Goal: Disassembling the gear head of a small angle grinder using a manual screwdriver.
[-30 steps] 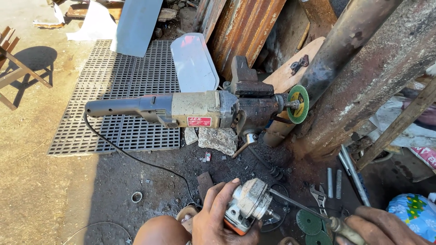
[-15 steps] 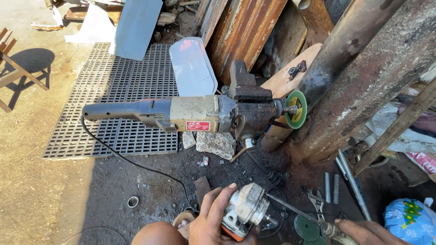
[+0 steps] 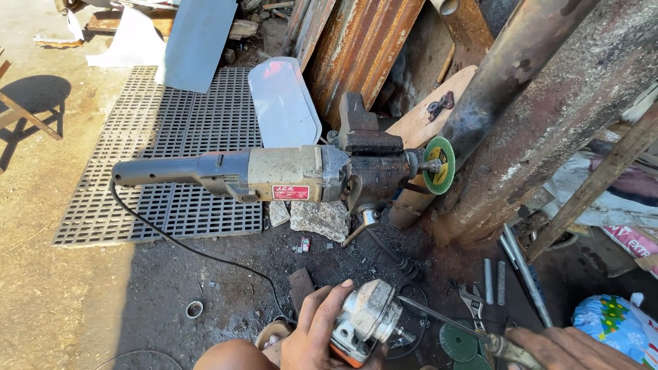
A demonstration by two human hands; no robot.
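My left hand [image 3: 312, 337] grips a small angle grinder [image 3: 367, 321] at the bottom centre, its bare spindle pointing right. My right hand [image 3: 558, 348], at the bottom right, holds a thin metal tool [image 3: 445, 319] whose tip reaches toward the small grinder's head. Green grinding discs [image 3: 458, 341] lie on the dark ground between my hands. Above, a large angle grinder [image 3: 274, 175] with a green disc [image 3: 439, 164] sits horizontally, clamped in a black bench vise [image 3: 367, 137].
A power cord [image 3: 192, 247] runs from the large grinder across the dirt. A metal floor grate [image 3: 171, 151] lies to the left. Rusty pipes [image 3: 548, 116] lean at the right. A wrench [image 3: 473, 301], short rods [image 3: 495, 281] and a stone [image 3: 319, 219] lie nearby.
The view has shifted slightly. My left hand has turned the small grinder a little, and my right hand with the thin tool has come up into view toward it.
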